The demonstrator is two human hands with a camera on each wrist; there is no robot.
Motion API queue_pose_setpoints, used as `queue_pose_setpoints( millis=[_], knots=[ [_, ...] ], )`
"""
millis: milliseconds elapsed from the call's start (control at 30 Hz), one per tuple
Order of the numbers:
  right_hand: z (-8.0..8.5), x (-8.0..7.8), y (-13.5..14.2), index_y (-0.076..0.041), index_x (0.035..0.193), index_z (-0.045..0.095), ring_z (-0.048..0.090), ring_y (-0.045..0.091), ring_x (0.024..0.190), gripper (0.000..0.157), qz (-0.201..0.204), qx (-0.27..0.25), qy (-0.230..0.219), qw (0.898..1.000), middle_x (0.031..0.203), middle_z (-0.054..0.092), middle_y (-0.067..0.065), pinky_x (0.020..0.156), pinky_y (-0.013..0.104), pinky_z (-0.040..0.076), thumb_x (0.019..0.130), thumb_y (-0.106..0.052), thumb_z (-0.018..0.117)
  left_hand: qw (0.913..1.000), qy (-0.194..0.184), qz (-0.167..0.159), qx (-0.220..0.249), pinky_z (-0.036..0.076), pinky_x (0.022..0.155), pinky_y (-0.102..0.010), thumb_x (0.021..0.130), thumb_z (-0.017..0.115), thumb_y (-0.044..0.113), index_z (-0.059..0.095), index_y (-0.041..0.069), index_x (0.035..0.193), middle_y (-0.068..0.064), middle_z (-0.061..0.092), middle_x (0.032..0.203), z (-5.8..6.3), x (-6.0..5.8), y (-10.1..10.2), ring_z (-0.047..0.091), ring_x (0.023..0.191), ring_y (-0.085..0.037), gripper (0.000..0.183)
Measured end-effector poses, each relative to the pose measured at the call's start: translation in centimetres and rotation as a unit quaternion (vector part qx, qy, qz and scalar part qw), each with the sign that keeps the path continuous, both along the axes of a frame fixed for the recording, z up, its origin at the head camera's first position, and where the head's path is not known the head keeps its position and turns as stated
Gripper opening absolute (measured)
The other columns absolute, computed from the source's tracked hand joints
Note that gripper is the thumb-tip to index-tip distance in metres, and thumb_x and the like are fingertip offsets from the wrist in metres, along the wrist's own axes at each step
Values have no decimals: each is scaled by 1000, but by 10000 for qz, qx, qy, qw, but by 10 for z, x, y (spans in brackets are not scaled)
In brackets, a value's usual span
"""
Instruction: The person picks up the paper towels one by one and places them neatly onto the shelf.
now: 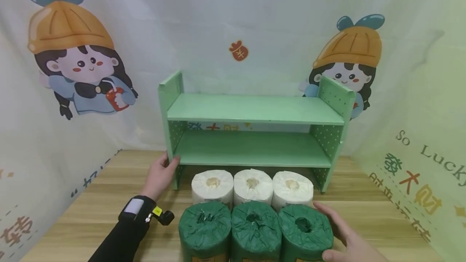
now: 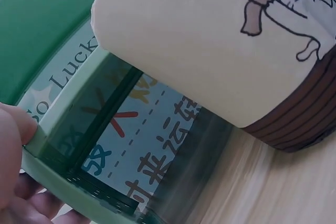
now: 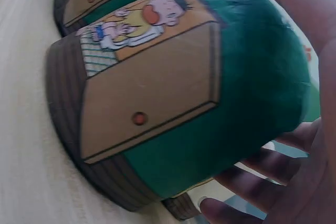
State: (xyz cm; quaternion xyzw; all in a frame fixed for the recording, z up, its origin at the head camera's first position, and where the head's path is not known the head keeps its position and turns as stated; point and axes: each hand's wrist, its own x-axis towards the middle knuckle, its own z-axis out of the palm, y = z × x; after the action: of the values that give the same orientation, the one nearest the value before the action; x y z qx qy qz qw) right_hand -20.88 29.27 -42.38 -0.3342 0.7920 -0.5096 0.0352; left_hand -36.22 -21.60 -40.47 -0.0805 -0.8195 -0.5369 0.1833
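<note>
My left hand (image 1: 160, 176) grips the left side panel of the light green two-tier shelf (image 1: 255, 108) near its lower board. The left wrist view shows the thumb (image 2: 16, 124) against the panel edge, with fingers behind it. In front of the shelf stand two rows of upright wrapped toilet rolls: white ones at the back, including the left white roll (image 1: 212, 185), and green ones in front. My right hand (image 1: 349, 237) holds the right green roll (image 1: 305, 229) from its right side, thumb in front, fingers behind, partly hidden in the right wrist view.
The middle green roll (image 1: 256, 227) and left green roll (image 1: 205, 227) stand close beside the held one. Behind the shelf hangs a printed cloth (image 1: 204, 39), which also covers both sides. Everything stands on a wood-grain tabletop (image 1: 91, 213).
</note>
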Motion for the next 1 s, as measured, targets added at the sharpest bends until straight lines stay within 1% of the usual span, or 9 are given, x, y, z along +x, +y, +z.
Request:
queue_pose_setpoints(
  millis=[67, 167, 267, 300, 433, 467, 533, 800, 1000],
  knots=[
    [-1, 1, -1, -14, 158, 11, 32, 15, 133, 93, -147, 214, 179, 9995, 153, 24, 15, 98, 28, 38, 90, -14, 74, 10000, 16, -63, 73, 43, 98, -56, 105, 51, 34, 45, 7, 147, -19, 50, 139, 0, -1, 0, 46, 123, -30, 50],
    [-1, 2, -5, -18, 158, 8, 29, 12, 133, 104, -505, 538, 388, 9965, 154, 22, 16, 97, 43, 39, 83, -12, 80, 9998, 36, -139, 144, 42, 99, -56, 106, 51, 35, 47, 7, 145, -19, 51, 138, 0, -1, 0, 46, 123, -29, 49],
    [-3, 3, -10, -19, 158, 6, 28, 14, 134, 110, -503, 449, 187, 9976, 155, 20, 14, 98, 52, 35, 80, -8, 83, 9997, 33, -159, 177, 42, 99, -56, 106, 50, 34, 48, 7, 145, -18, 51, 138, -1, -1, -1, 46, 123, -28, 48],
    [-4, 3, -12, -20, 158, 6, 27, 15, 135, 110, -429, 332, 17, 9985, 155, 20, 12, 99, 52, 34, 80, -7, 83, 9997, 30, -165, 175, 41, 100, -56, 106, 50, 34, 48, 7, 145, -18, 51, 138, -2, -1, -2, 46, 123, -28, 48],
    [-6, 4, -17, -21, 158, 5, 22, 27, 138, 107, -2, -182, -600, 9980, 157, 20, 2, 104, 32, 31, 82, -1, 79, 9998, 4, -162, 108, 41, 100, -56, 106, 50, 36, 47, 6, 145, -19, 49, 139, -2, -1, -2, 45, 124, -29, 50],
    [-6, 4, -18, -21, 158, 6, 22, 27, 138, 106, 11, -219, -614, 9979, 156, 20, 2, 103, 30, 31, 83, -1, 79, 9998, -7, -165, 106, 41, 100, -56, 106, 50, 37, 46, 6, 146, -19, 49, 140, -2, -1, -2, 45, 124, -30, 50],
    [-6, 5, -19, -21, 157, 8, 24, 25, 137, 105, -77, -224, -612, 9978, 156, 22, 1, 102, 27, 31, 83, -1, 79, 9998, -31, -170, 106, 41, 100, -56, 106, 50, 38, 46, 7, 146, -18, 48, 140, -2, -1, -2, 44, 125, -30, 51],
    [-10, 5, -16, -12, 154, 19, 37, 20, 130, 101, -242, -140, 158, 9995, 148, 35, 11, 100, 24, 35, 77, -3, 85, 9999, -58, -132, 92, 41, 99, -56, 105, 49, 40, 46, 9, 147, -17, 49, 140, -3, -2, -2, 44, 125, -28, 52],
    [-7, 7, -16, -15, 152, 23, 40, 20, 128, 99, -555, 53, 73, 9984, 146, 39, 9, 99, 26, 37, 77, -8, 86, 9998, 39, -181, 100, 43, 98, -55, 106, 49, 37, 47, 9, 146, -17, 50, 139, -3, -1, -2, 45, 123, -27, 49]
  ],
)
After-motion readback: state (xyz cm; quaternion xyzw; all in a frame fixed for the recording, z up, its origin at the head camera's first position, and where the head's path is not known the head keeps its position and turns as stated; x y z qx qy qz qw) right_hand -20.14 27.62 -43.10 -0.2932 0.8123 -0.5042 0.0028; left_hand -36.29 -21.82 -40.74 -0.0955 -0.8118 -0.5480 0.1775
